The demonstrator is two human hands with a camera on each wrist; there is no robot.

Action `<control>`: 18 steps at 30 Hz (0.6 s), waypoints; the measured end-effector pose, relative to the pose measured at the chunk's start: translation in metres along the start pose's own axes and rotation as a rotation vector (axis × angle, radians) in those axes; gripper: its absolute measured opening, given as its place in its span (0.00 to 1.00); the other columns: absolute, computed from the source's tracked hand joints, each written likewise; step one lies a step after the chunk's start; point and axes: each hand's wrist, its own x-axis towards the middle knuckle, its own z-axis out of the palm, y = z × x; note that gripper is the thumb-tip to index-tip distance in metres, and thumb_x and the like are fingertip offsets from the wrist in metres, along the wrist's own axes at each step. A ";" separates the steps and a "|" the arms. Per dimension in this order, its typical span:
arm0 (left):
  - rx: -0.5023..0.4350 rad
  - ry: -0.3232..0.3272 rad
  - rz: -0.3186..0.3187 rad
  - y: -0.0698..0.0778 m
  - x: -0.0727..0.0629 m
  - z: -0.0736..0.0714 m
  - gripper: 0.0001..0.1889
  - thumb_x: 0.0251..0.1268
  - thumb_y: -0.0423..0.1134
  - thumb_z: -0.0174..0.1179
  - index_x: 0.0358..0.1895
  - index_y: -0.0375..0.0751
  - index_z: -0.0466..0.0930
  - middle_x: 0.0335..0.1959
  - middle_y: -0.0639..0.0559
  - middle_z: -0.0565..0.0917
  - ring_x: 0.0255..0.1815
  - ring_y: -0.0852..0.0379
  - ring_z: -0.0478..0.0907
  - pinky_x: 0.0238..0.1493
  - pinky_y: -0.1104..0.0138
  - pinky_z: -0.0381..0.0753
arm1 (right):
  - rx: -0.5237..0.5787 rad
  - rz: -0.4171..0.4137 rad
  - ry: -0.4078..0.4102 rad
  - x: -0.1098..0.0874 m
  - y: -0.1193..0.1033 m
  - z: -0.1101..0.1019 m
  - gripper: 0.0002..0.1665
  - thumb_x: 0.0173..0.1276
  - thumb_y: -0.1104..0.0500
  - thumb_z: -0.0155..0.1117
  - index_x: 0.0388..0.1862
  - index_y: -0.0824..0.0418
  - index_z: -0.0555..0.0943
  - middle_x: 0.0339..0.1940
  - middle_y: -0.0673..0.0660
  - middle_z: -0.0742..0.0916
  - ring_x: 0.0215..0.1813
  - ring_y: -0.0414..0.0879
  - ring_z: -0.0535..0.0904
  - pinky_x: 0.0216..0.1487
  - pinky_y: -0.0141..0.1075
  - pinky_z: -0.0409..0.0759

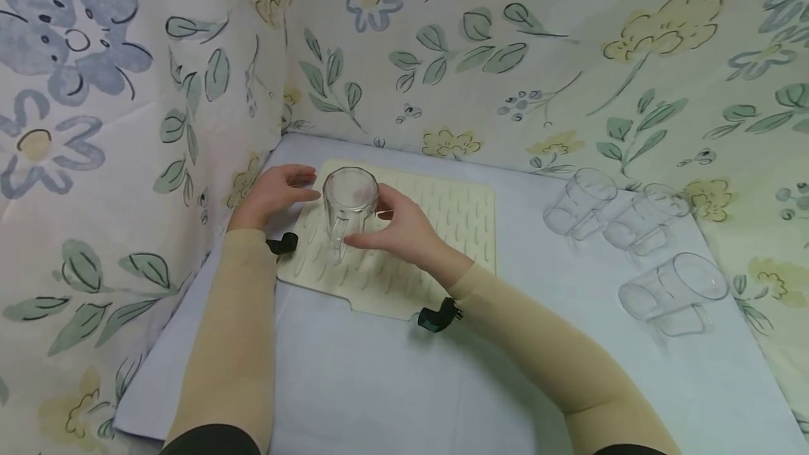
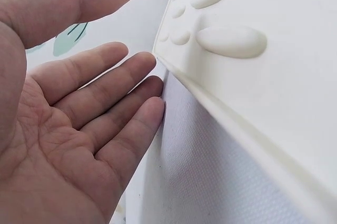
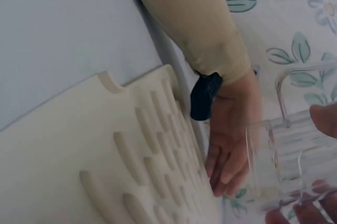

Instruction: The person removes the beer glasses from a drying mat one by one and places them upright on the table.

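Observation:
My right hand (image 1: 404, 227) grips a clear glass mug (image 1: 350, 192), thumb on the near side by the handle and fingers round the far right side. The mug is over the left part of a cream ridged mat (image 1: 436, 286). In the right wrist view the mug (image 3: 284, 166) appears at the right edge, with fingertips (image 3: 310, 211) against its wall. Beside the mat's left edge is my left hand (image 1: 272, 195), its fingers extended and holding nothing. The left wrist view shows that palm (image 2: 58, 145) facing up next to the mat's edge (image 2: 231, 119).
Three more clear glass mugs are on the right of the white table (image 1: 354, 385): one at the back (image 1: 580, 202), one beside it (image 1: 646, 218) and one nearer (image 1: 673, 288). Floral curtains (image 1: 442, 76) hang behind the table and along its left side.

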 end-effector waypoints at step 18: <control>0.003 -0.001 -0.003 -0.002 -0.001 0.002 0.40 0.79 0.50 0.72 0.87 0.44 0.68 0.86 0.42 0.73 0.88 0.40 0.67 0.88 0.40 0.66 | 0.022 -0.017 0.060 -0.016 -0.005 -0.044 0.45 0.56 0.48 0.92 0.72 0.44 0.81 0.63 0.45 0.88 0.66 0.48 0.80 0.77 0.51 0.81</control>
